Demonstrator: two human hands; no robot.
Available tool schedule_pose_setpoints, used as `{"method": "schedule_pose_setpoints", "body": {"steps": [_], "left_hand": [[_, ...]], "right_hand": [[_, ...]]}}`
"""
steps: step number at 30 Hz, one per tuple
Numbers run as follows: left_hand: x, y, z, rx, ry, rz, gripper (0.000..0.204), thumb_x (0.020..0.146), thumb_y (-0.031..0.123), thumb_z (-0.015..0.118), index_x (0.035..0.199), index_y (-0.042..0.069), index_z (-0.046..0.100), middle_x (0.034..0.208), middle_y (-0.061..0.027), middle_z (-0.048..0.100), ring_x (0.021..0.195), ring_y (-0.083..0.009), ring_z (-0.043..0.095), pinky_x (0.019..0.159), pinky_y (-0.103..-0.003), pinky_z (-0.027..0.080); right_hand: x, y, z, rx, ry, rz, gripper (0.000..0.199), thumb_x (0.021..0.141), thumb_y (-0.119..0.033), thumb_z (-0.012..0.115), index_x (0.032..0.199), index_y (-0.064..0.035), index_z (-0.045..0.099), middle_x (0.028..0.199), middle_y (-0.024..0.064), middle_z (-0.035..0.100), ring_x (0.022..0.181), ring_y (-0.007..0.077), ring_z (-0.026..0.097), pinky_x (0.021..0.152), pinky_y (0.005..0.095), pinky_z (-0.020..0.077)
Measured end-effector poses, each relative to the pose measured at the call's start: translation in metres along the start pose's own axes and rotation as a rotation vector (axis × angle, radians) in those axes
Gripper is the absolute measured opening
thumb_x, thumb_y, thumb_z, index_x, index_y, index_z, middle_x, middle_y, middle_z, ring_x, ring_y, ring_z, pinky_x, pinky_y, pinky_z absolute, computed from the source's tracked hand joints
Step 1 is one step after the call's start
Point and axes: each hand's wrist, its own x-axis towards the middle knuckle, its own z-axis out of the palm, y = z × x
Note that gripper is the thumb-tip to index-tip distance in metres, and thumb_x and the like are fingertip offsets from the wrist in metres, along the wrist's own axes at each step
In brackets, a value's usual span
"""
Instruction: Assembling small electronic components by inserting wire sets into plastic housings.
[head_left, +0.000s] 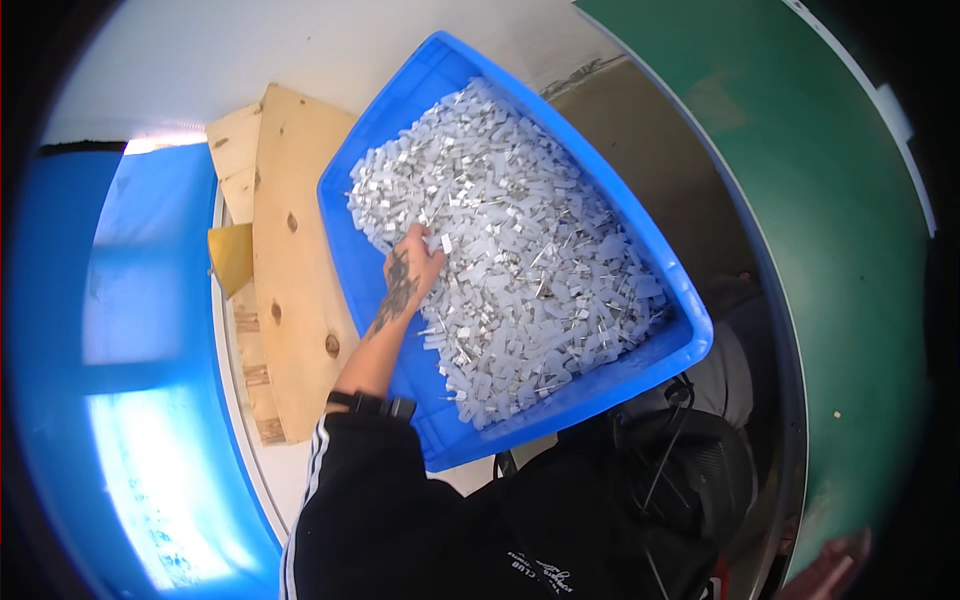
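Observation:
A deep blue plastic bin (pixel 520 425) holds a heap of small whitish translucent plastic pieces (pixel 530 250), many with thin metal pins. My left hand (pixel 412 258), tattooed on its back, reaches into the left side of the bin with its fingers curled at the heap. Between its thumb and fingertips shows a small white piece (pixel 446 243), which it seems to pinch. At the lower right, my right hand (pixel 838 568) is dim and blurred beside the edge of a green tabletop (pixel 850 330). Its fingers do not show clearly.
Knotty wooden boards (pixel 295 260) stand left of the bin, with a yellow piece (pixel 232 258) against them. Farther left is a glossy blue sheet (pixel 165 400). Behind the bin rises a white wall (pixel 330 45). A black bag-like thing (pixel 690 465) lies near my body.

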Motion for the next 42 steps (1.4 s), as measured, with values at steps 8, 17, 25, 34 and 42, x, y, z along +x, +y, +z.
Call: {"method": "schedule_pose_setpoints", "body": {"steps": [8, 17, 25, 34, 42], "left_hand": [[-0.139, 0.191, -0.095, -1.167, -0.31, 0.574, 0.027, 0.071, -0.01, 0.068, 0.096, -0.001, 0.067, 0.085, -0.0083, 0.061, 0.078, -0.0121, 0.061, 0.065, -0.024, 0.053], [-0.177, 0.277, -0.109, -1.063, -0.467, 1.091, 0.029, 0.065, -0.005, 0.074, 0.094, 0.0, 0.069, 0.08, -0.0079, 0.063, 0.066, -0.0132, 0.062, 0.057, -0.023, 0.049], [-0.184, 0.314, -0.111, -1.13, -0.681, 1.143, 0.047, 0.066, 0.004, 0.083, 0.108, -0.002, 0.065, 0.092, -0.0101, 0.062, 0.068, -0.0089, 0.059, 0.058, -0.019, 0.049], [-0.186, 0.322, -0.101, -1.069, -0.638, 1.237, 0.037, 0.071, 0.0, 0.078, 0.106, 0.001, 0.067, 0.092, -0.009, 0.062, 0.069, -0.0085, 0.059, 0.056, -0.02, 0.049], [-0.184, 0.322, -0.089, -0.861, -0.241, 1.552, 0.028, 0.067, -0.001, 0.075, 0.093, 0.005, 0.068, 0.085, -0.0061, 0.063, 0.066, -0.0178, 0.061, 0.053, -0.027, 0.048]], "right_hand": [[-0.003, 0.023, 0.12, -0.06, -0.772, -0.056, 0.048, 0.069, 0.004, 0.075, 0.114, 0.001, 0.058, 0.1, 0.0125, 0.056, 0.068, 0.0149, 0.055, 0.063, 0.0255, 0.0487], [0.006, 0.023, 0.084, -0.02, -0.609, -0.136, 0.022, 0.069, 0.009, 0.068, 0.089, 0.0003, 0.064, 0.084, 0.0086, 0.058, 0.065, 0.0142, 0.059, 0.055, 0.0247, 0.0479], [-0.003, 0.027, 0.044, 0.203, -0.419, 0.139, 0.012, 0.077, 0.009, 0.065, 0.089, 0.0051, 0.065, 0.084, 0.0134, 0.062, 0.066, 0.0137, 0.061, 0.056, 0.0233, 0.0503], [-0.006, 0.045, 0.035, 0.489, -0.368, 0.231, 0.012, 0.079, 0.009, 0.064, 0.091, 0.0069, 0.064, 0.086, 0.015, 0.06, 0.067, 0.0162, 0.063, 0.059, 0.0232, 0.0524], [-0.008, 0.048, 0.029, 0.464, -0.394, 0.252, 0.011, 0.079, 0.008, 0.065, 0.089, 0.0067, 0.064, 0.085, 0.0137, 0.06, 0.066, 0.0153, 0.062, 0.059, 0.0225, 0.051]]}}
